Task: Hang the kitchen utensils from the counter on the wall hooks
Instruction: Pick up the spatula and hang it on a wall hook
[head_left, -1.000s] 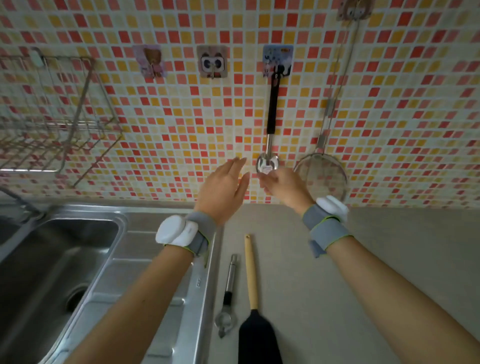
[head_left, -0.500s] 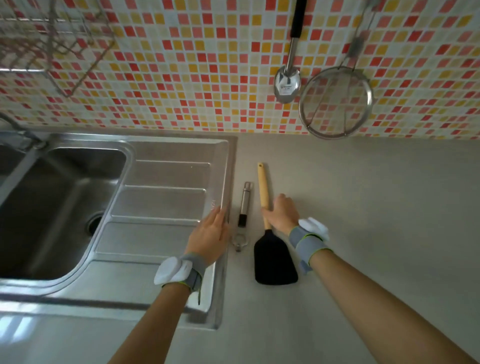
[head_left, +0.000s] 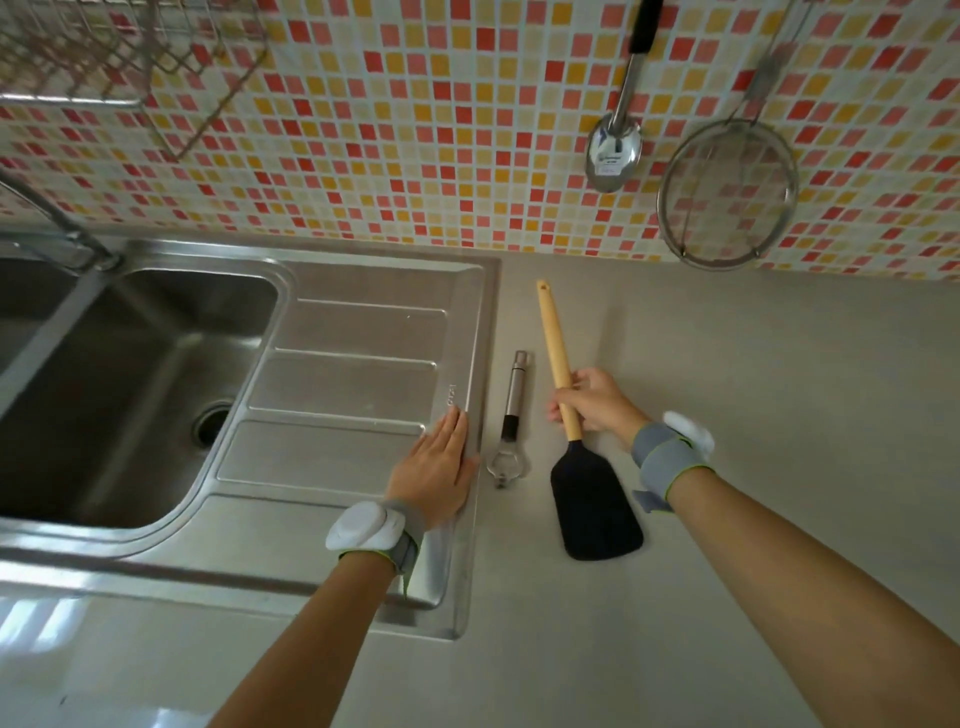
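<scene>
Head view: right hand (head_left: 597, 402) pinches spatula (head_left: 576, 447) low on its wood handle, hole end free for hooking; left hand (head_left: 434, 475) flat, fingers together, on sink's (head_left: 363, 322) right edge, prob. bracing.

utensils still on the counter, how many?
2: the spatula, its wooden handle held by the right hand, and the metal peeler just left of it. Spoon and strainer already hang.

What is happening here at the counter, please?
A person is hanging kitchen utensils on the wall. The right hand grips the wooden handle of a black spatula on the counter. The left hand rests flat on the sink's draining board. A metal peeler lies between the hands, untouched. A spoon and a strainer hang on the tiled wall.
</scene>
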